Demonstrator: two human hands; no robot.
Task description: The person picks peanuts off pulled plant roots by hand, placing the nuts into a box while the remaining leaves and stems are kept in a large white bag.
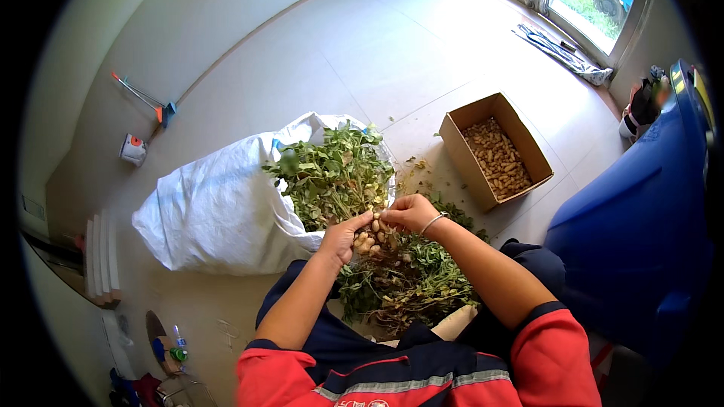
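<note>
My left hand (pixel 340 237) grips a bunch of peanut pods (pixel 367 242) at the root end of a peanut plant. With thumb and fingertips, my right hand (pixel 410 213) pinches at the same bunch from the other side; which pod it touches is hidden. Leafy peanut plants (pixel 334 172) fill the mouth of a white woven sack (pixel 220 203) lying on its side just beyond my hands. Between my legs lies a heap of peanut plants with tangled roots (pixel 407 288). A cardboard box (pixel 475 181) holding loose peanuts (pixel 498 155) stands ahead to the right.
A large blue plastic container (pixel 628 226) stands close on my right. Fallen leaf bits (pixel 418 164) lie on the tiled floor between sack and box. At the left wall are a broom and dustpan (pixel 164 113) and a small white bucket (pixel 134 150). Folded fabric (pixel 560 53) lies by the glass door.
</note>
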